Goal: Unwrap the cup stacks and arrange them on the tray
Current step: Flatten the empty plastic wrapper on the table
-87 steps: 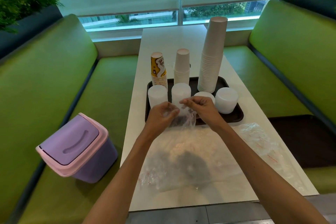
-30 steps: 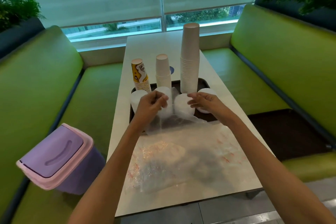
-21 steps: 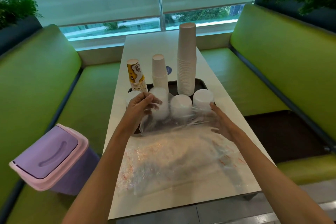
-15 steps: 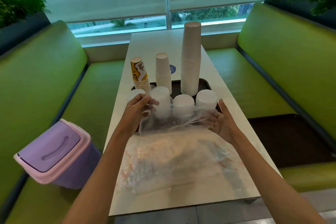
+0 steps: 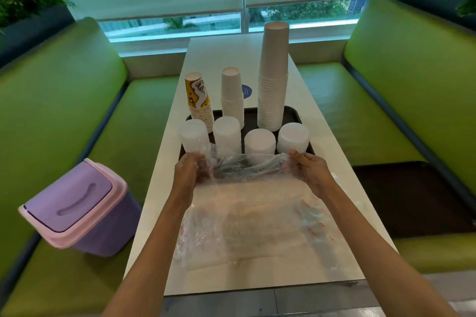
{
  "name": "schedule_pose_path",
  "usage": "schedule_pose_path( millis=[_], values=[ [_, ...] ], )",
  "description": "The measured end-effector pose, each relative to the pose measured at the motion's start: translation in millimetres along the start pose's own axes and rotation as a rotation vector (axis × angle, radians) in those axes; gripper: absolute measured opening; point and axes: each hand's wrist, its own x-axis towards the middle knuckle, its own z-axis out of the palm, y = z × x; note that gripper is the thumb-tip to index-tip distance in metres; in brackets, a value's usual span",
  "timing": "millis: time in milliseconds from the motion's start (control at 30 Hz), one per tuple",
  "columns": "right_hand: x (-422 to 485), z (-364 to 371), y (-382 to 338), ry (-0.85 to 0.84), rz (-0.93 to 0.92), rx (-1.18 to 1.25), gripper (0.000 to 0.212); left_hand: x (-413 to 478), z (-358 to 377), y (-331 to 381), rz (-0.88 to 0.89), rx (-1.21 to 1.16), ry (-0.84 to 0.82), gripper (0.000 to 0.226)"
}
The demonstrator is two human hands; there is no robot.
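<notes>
- The left hand (image 5: 187, 171) and right hand (image 5: 310, 171) each grip one end of a clear plastic wrapper (image 5: 247, 165), stretched between them at the near rim of the dark tray (image 5: 293, 111).
- Far row on the tray: a yellow printed stack (image 5: 198, 100), a white stack (image 5: 231, 95) and a tall stack (image 5: 273, 77).
- Near row: four short white stacks (image 5: 259, 140).
- Loose wrappers (image 5: 257, 226) lie on the near tabletop (image 5: 304, 85); their red print is unreadable.
- The writing on the blue sticker (image 5: 246, 91) is too small to read.

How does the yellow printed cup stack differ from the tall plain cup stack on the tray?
The yellow printed cup stack is short and patterned yellow and brown; the tall plain cup stack is unprinted and much taller. The yellow stack stands at the tray's back left, the tall stack back right. Both stand rim-down, unwrapped.
</notes>
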Motion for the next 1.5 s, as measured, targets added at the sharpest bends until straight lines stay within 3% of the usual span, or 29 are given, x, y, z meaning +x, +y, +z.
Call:
schedule_pose_path(
  millis=[233,367,667,867,1033,1200,1300,1433,1500],
  values=[
    [-2,1,4,-0.007,0.028,0.023,0.013,-4,9,-22,0.194,0.202,0.048,0.020],
    [-6,-4,11,-0.119,0.178,0.032,0.034,-3,9,-33,0.189,0.153,0.123,0.021],
    [-9,-6,15,-0.031,0.315,0.126,0.014,1,0,-30,0.293,0.157,0.077,0.021],
    [-7,-3,5,-0.062,0.192,0.129,0.012,5,-3,-19,0.297,0.125,0.109,0.024],
    [-3,-6,11,0.056,0.067,0.162,0.027,15,-10,-33,0.194,0.144,0.251,0.028],
    [-8,-6,21,-0.025,0.130,0.005,0.038,16,-9,-43,0.049,0.133,0.296,0.030],
    [-9,-4,30,0.017,0.092,-0.135,0.055,15,-14,-43,-0.091,0.066,0.274,0.030],
    [-9,-4,45,0.110,-0.005,-0.181,0.054,-3,-27,-55,-0.345,-0.043,0.160,0.034],
    [-11,-4,53,0.142,-0.043,-0.196,0.053,-14,-28,-68,-0.380,-0.045,0.151,0.023]
  ],
)
